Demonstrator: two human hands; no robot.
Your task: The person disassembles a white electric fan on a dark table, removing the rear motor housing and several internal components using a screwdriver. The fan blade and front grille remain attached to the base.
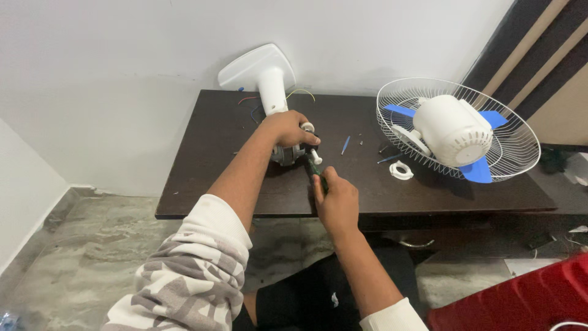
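Head view: left hand (288,127) grips fan motor (289,153); right hand (335,199) holds screwdriver (318,173).

The bench (245,196) stands against the wall. On it, left of centre, lies the fan motor (286,153), with the fan base (260,70) behind it. The left hand (288,127) rests on the motor; the right hand (335,199) is in front of it, holding a screwdriver (318,173). To the right lies the fan guard (456,129), holding the motor housing (452,130); a ring nut (400,170) lies just before it.
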